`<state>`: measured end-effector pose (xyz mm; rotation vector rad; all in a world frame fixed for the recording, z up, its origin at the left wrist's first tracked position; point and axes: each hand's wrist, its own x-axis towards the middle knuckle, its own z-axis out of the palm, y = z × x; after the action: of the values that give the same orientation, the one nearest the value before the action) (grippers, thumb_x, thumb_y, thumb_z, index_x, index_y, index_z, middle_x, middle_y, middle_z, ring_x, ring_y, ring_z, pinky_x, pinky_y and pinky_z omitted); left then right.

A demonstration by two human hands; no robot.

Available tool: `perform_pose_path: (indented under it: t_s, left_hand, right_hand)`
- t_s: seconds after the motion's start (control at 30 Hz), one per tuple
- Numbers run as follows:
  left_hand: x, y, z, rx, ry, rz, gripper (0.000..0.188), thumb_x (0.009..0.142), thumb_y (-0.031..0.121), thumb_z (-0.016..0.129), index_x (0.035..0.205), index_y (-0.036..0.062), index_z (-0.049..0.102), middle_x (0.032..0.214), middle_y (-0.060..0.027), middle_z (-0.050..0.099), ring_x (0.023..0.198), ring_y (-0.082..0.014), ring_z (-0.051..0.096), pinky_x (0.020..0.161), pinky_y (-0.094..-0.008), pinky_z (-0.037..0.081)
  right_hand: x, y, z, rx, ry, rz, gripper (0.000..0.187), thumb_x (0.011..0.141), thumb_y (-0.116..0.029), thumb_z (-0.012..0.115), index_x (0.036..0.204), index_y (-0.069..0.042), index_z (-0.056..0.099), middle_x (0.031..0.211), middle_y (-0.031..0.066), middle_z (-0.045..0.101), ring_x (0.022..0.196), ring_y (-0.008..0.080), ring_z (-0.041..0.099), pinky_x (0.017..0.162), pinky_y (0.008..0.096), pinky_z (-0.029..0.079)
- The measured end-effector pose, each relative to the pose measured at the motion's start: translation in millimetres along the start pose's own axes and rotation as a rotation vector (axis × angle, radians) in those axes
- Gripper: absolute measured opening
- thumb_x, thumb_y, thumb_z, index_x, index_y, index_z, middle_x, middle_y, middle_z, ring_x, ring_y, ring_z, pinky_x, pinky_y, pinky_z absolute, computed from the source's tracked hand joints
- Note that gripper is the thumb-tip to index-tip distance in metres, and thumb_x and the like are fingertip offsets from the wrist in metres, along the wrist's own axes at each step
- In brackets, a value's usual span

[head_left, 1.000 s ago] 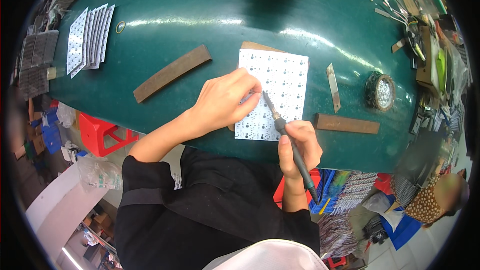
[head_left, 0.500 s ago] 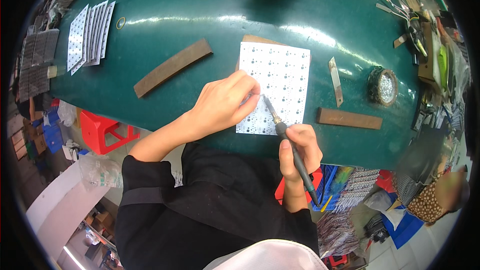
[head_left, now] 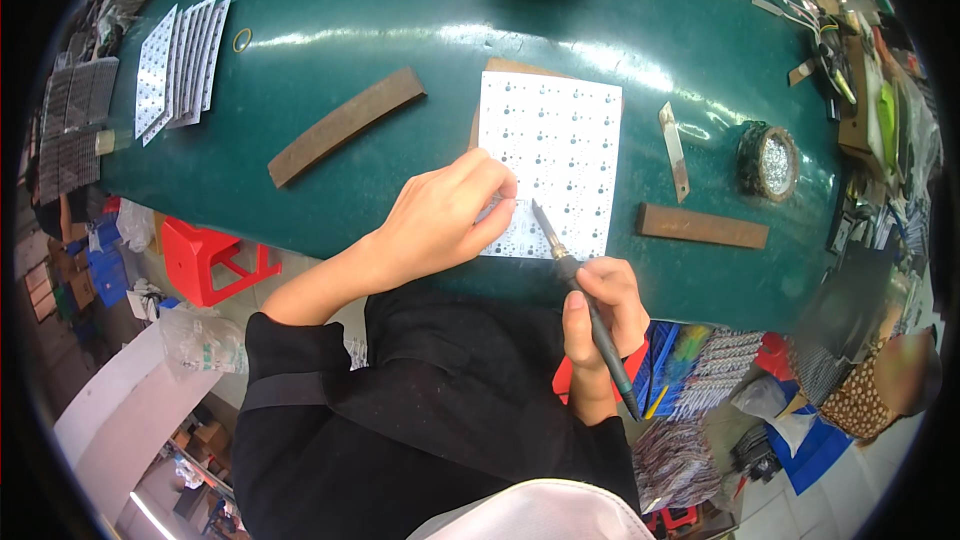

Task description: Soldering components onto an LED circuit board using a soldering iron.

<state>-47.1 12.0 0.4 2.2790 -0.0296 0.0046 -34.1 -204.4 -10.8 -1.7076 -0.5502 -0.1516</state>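
A white circuit board [head_left: 550, 130] with rows of dark dots lies in front of me, with a brown piece showing beneath its far edge. My right hand [head_left: 608, 310] grips a soldering iron [head_left: 598, 325] like a pen, its tip slanting toward the near half of the board. Over the board's left side, my left hand [head_left: 445, 215] has thumb and forefinger pinched together. Whatever sits between those fingertips is too small to make out. The iron's tip is just right of them, with a small gap between.
A brown bar [head_left: 345, 127] lies left of the board and a shorter one [head_left: 702, 226] lies right. Beyond that are a blade-like metal strip [head_left: 674, 152] and a round tin [head_left: 770, 162]. Several white boards [head_left: 180, 70] stand at far left, near a rubber band [head_left: 242, 40].
The soldering iron's tip has drawn slightly down and right, away from my left fingertips. My left hand stays pinched at nearly the same spot.
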Motion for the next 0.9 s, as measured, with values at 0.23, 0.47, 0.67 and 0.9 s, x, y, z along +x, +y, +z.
perform_pose_path:
  t_s: [0.23,0.47,0.67,0.9]
  left_hand:
    - [-1,-4,9,0.055,0.071,0.078,0.012,0.083,0.007,0.07,0.091,0.0071,0.061,0.076,-0.0045,0.054,0.057,-0.0171,0.055,0.052,-0.0308,0.046]
    - [-6,-1,12,0.078,0.044,0.084,0.012,0.082,0.007,0.071,0.09,0.0079,0.062,0.077,-0.0048,0.056,0.058,-0.0175,0.056,0.051,-0.0312,0.046]
    - [-14,6,8,0.039,0.032,0.037,0.01,0.084,0.008,0.066,0.09,0.0064,0.059,0.083,-0.0078,0.06,0.066,-0.0282,0.065,0.055,-0.038,0.051]
    - [-17,4,15,0.067,0.046,0.084,0.012,0.083,0.007,0.07,0.091,0.0085,0.061,0.074,-0.0038,0.055,0.056,-0.017,0.054,0.05,-0.0316,0.044]
  right_hand:
    - [-3,-3,1,-0.003,-0.015,0.059,0.014,0.074,0.0,0.068,0.086,0.006,0.062,0.069,0.0134,0.061,0.062,0.0228,0.059,0.054,0.0293,0.046]
    - [-8,-8,-2,-0.027,-0.038,0.062,0.014,0.075,-0.001,0.068,0.086,0.006,0.062,0.068,0.0132,0.06,0.062,0.0232,0.059,0.055,0.0299,0.046]
    - [-15,-10,-6,0.004,-0.009,0.025,0.014,0.075,0.001,0.067,0.087,0.006,0.062,0.067,0.0131,0.059,0.062,0.0244,0.059,0.057,0.0317,0.048]
    - [-17,-10,-5,0.006,-0.025,0.052,0.014,0.074,0.001,0.067,0.086,0.007,0.062,0.065,0.0121,0.058,0.062,0.0235,0.058,0.055,0.0302,0.045]
